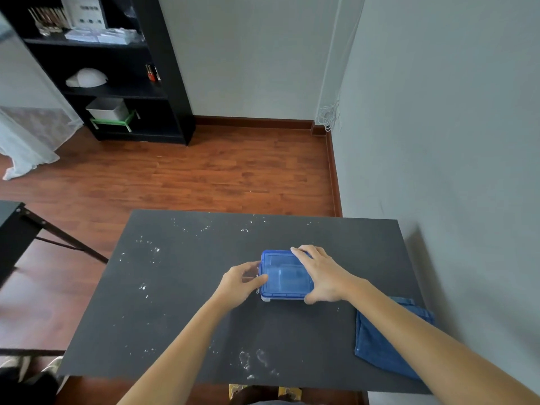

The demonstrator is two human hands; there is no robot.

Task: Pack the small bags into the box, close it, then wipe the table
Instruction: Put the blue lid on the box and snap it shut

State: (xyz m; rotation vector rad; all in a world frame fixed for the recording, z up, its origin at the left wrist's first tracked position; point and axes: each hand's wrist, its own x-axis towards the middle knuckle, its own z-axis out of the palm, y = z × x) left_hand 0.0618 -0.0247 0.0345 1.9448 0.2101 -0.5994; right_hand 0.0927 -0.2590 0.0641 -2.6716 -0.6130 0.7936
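A small clear box with a blue lid [282,277] sits on the dark grey table [181,302], right of centre, lid down. My left hand [241,283] grips its left end, thumb on the lid edge and fingers at the side clip. My right hand [320,274] lies over the lid's right side, fingers spread to the far corner, thumb at the near right corner. Pale shapes show through the lid; I cannot tell what they are. A folded blue denim cloth [377,343] lies at the table's right edge, partly under my right forearm.
White powdery specks [248,361] dot the table near the front edge, the left side and the far edge. The wall runs close along the table's right side. A black shelf unit [117,68] stands across the wooden floor; another dark table's leg [43,226] is at the left.
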